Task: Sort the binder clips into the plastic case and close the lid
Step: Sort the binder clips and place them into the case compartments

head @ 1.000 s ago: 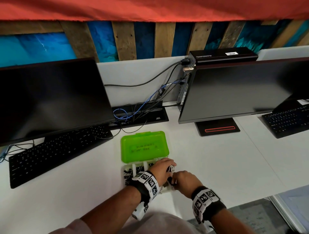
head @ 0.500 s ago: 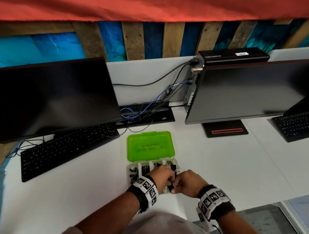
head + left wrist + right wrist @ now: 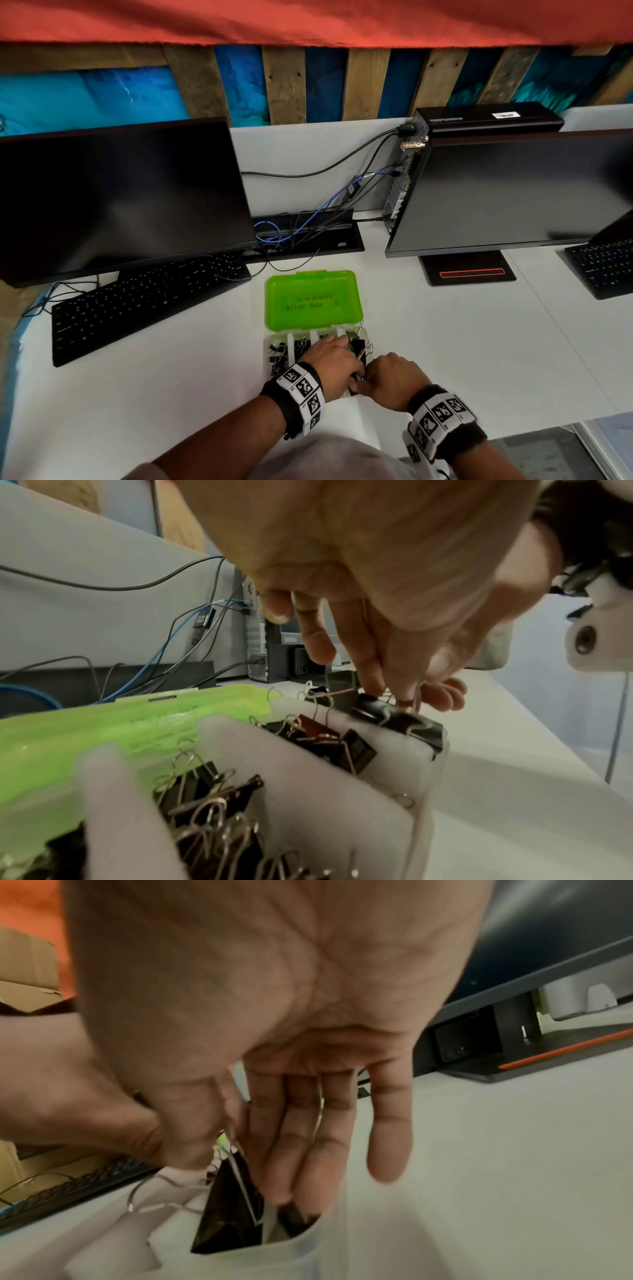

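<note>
Here we have both hands over the right end of the clear compartmented plastic case, which sits on the white surface just in front of its flipped-back translucent green lid. Our left hand reaches across the case, fingers curled around the wire handles of a large black binder clip perched on the case's right wall. Our right hand meets it from the case's right side, its straight fingers dipping into the end compartment against another black clip. The perched clip's long axis runs along that wall, directly under both hands, so we judge it should tip leftward into the compartment. Smaller black clips already fill the other compartments. The lid remains open behind.
</note>
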